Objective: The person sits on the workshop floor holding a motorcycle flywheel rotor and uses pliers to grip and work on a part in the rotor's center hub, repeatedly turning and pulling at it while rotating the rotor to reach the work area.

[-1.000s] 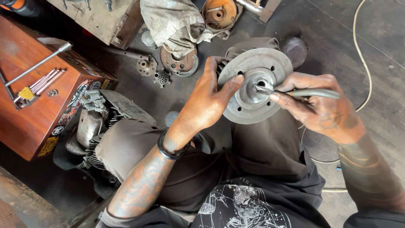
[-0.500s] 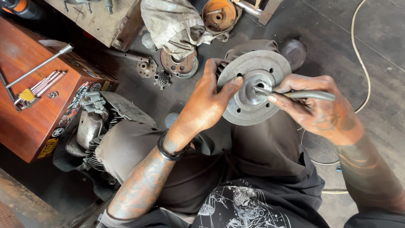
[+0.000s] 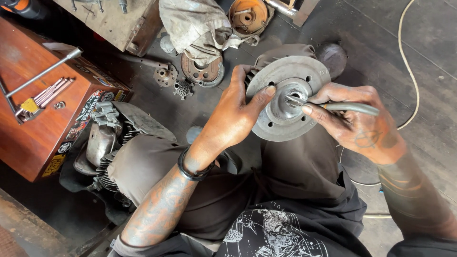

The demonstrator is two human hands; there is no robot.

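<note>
Holding the round metal disc [image 3: 285,102] over my lap, my left hand [image 3: 235,116] has its grip closed around the rim, thumb pressed on the face. My right hand [image 3: 362,123] is closed on grey-handled pliers [image 3: 333,106], their tips in the disc's centre hub. A dirty rag [image 3: 200,26] lies on the floor beyond.

Seated person: black short-sleeved cotton shirt with white line-drawn print [image 3: 271,228], grey-brown trousers [image 3: 143,166], black wrist band [image 3: 190,170]; tattooed forearms, grease-smeared hands, left hand [image 3: 238,112], right hand [image 3: 357,121].
</note>
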